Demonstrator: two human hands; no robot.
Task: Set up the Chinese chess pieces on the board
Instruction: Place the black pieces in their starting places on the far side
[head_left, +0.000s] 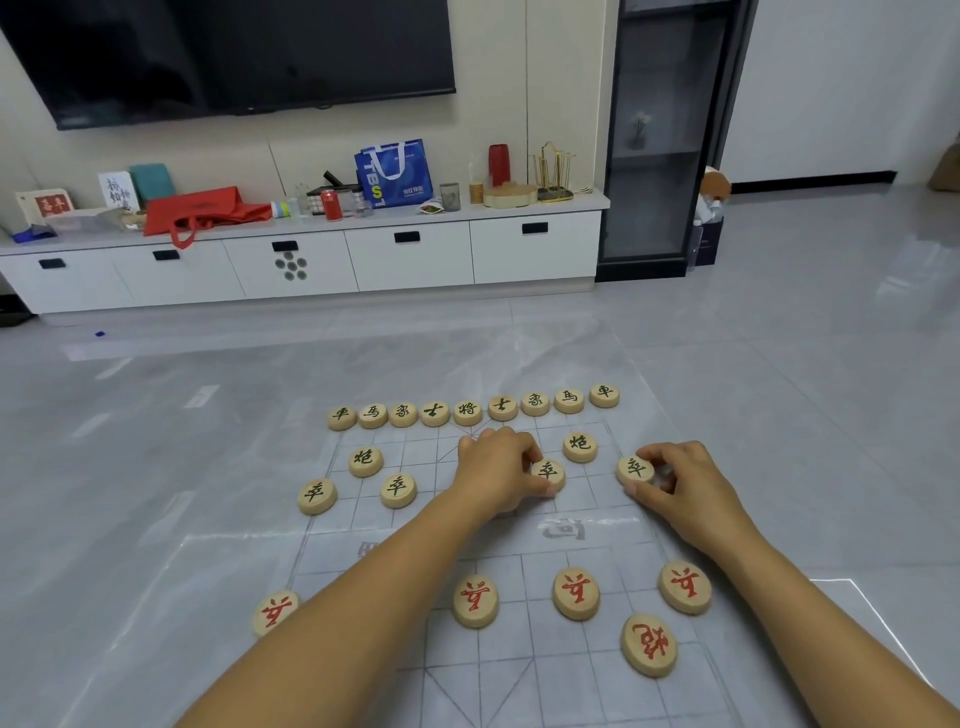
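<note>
A clear plastic chess board (519, 675) lies on the grey floor. Round wooden pieces with green characters fill its far row (470, 411); two green cannons and two green pawns (398, 489) stand in front of them. My left hand (498, 467) pinches a green pawn (548, 473) near the board's middle. My right hand (680, 483) pinches another green pawn (635, 468) at the right edge. Several red pawns (575, 592) and a red cannon (649, 644) stand on the near half. My left forearm hides part of the near half.
A white low cabinet (311, 260) with bags, cans and boxes on top runs along the wall under a dark television (228, 52). A black glass cabinet (660, 130) stands at the right. Grey tiled floor surrounds the board.
</note>
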